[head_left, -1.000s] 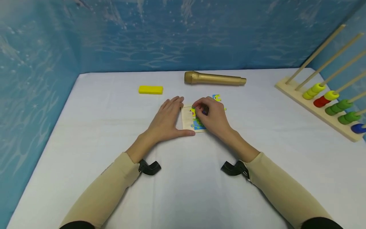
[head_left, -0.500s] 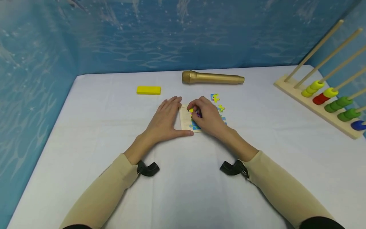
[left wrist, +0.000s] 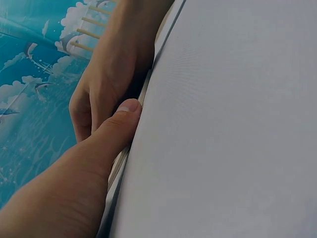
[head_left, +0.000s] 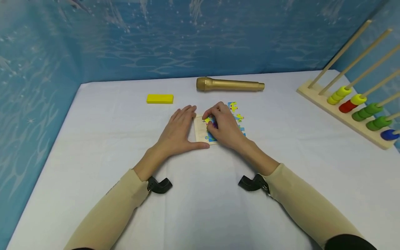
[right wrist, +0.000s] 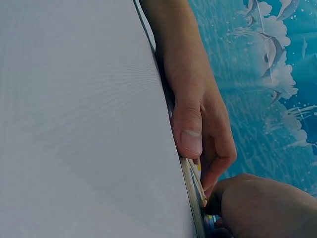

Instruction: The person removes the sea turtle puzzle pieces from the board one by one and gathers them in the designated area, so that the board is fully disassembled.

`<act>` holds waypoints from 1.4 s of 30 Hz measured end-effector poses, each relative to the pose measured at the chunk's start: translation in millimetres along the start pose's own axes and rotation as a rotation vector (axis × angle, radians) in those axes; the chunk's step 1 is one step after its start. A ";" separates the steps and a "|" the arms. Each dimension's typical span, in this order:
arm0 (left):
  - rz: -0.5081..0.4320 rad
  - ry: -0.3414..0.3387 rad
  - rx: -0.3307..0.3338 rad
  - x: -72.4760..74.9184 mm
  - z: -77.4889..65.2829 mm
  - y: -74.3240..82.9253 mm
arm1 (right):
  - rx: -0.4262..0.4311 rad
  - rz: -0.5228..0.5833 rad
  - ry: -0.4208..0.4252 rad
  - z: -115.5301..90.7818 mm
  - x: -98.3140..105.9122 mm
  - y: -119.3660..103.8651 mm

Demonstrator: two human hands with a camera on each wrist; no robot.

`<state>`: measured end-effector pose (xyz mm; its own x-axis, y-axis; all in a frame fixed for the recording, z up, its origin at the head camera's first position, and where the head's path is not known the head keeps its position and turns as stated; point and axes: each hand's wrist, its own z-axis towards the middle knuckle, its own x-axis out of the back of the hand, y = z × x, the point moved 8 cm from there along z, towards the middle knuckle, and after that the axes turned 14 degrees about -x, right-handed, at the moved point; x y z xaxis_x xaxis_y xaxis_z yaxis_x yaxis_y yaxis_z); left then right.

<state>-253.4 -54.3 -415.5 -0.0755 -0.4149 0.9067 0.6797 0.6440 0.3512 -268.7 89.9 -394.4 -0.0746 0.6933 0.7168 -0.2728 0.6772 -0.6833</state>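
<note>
A small wooden jigsaw board [head_left: 200, 132] lies on the table, its left part bare wood and its right part showing colourful pieces. My left hand [head_left: 178, 130] rests against the board's left side, fingers extended and thumb along the near edge. Over the board, my right hand [head_left: 225, 125] has its fingers curled, with a yellow and blue puzzle piece [head_left: 207, 120] between thumb and index fingertips. That hand covers much of the board's right part. In the left wrist view, the left thumb [left wrist: 121, 121] touches the board's edge. The piece is hidden there.
Loose puzzle pieces [head_left: 233, 106] lie just beyond and right of the right hand. A yellow block [head_left: 160, 99] and a gold microphone [head_left: 230, 84] lie farther back. At the right stands a wooden bead rack [head_left: 343, 114] with upright rods and coloured beads.
The right hand has shifted slightly left over the board with the piece at its fingertips, uncovering more loose pieces to its right. My left hand stays in place at the board; the view drifts slightly.
</note>
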 end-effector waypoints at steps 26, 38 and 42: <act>0.005 0.000 0.001 0.5 -1.4 -0.6 | -0.049 0.093 -0.011 -2.0 9.9 0.5; -0.015 -0.002 -0.003 4.2 5.9 -4.4 | -0.021 0.008 -0.006 4.8 16.2 -3.0; -0.019 -0.013 0.001 2.1 3.9 -4.2 | -0.028 -0.017 -0.016 2.3 14.0 -3.3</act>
<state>-259.2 -55.4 -414.1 -0.0980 -0.4188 0.9028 0.6771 0.6368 0.3689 -271.1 96.9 -381.7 -0.0856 0.6778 0.7303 -0.2475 0.6955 -0.6745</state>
